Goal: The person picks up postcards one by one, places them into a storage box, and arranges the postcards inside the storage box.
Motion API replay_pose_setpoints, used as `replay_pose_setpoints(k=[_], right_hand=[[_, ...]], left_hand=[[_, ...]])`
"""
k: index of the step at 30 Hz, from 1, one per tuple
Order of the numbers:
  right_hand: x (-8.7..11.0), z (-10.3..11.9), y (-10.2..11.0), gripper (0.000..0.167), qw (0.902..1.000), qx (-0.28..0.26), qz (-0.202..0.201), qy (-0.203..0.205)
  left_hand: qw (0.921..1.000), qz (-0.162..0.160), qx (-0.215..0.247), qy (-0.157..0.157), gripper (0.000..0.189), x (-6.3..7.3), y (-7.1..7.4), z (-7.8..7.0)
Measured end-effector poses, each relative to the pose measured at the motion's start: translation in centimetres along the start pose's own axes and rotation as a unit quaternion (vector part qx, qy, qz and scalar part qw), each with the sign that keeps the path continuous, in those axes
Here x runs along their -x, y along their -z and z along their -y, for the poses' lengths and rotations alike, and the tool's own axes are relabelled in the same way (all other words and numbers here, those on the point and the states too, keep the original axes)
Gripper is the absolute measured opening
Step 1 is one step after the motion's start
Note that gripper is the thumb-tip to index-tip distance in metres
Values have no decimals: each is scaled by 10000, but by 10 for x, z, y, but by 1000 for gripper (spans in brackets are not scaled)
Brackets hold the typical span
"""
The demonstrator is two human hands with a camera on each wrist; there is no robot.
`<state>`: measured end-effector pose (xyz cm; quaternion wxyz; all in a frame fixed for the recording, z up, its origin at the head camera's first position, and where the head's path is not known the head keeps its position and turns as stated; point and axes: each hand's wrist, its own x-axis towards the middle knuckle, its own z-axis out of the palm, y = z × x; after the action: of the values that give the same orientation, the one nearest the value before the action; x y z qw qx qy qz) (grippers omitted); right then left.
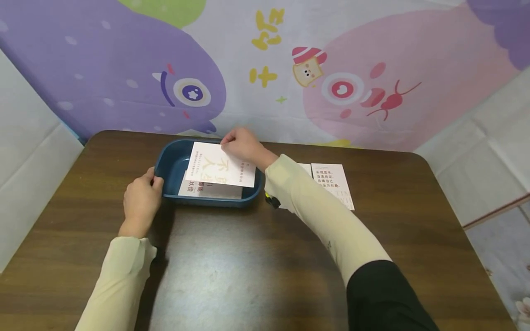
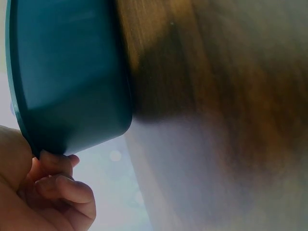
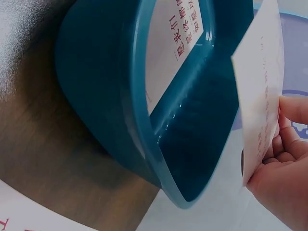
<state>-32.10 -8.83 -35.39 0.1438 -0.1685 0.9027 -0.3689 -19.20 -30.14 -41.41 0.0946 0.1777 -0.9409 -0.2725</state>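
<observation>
My left hand (image 1: pixel 142 202) grips the left end of a dark blue plastic basin (image 1: pixel 211 201), its thumb and fingers at the rim. In the left wrist view, that basin (image 2: pixel 72 72) fills the upper left, with curled fingers at its edge. My right hand (image 1: pixel 245 148) pinches a white printed card (image 1: pixel 219 164) by its upper edge, over the basin's opening. The right wrist view shows this card (image 3: pixel 260 82) tilted beside the rim, between thumb and fingers. Another white card with red characters (image 1: pixel 209 190) lies inside the basin, partly covered by the held one in the head view.
Right of the basin, a white card (image 1: pixel 334 184) with dark characters lies on the brown wooden table (image 1: pixel 248 257). Beside it another card (image 1: pixel 305 167) is mostly hidden under my right sleeve. A small black and yellow object (image 1: pixel 272 200) sits near the basin. A cartoon-printed cloth (image 1: pixel 248 105) hangs behind.
</observation>
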Motion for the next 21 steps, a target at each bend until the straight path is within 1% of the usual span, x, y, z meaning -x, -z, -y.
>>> replay_pose_setpoints(k=[5,10,15,21], right_hand=[[-1,0,-5,21,10000,-33,33,-32],[-3,-4,-10,21,9999,51,67,72],[-4,-8,-17,22,9997,147,138,135],[-4,-11,-23,22,9995,249,179,-1]], left_hand=[[10000,10,-23,7,39,0,0,0],[10000,0,-36,-20,40,1,0,-1],[10000,59,-41,7,41,2,0,-2],[10000,77,-21,18,41,2,-1,-4]])
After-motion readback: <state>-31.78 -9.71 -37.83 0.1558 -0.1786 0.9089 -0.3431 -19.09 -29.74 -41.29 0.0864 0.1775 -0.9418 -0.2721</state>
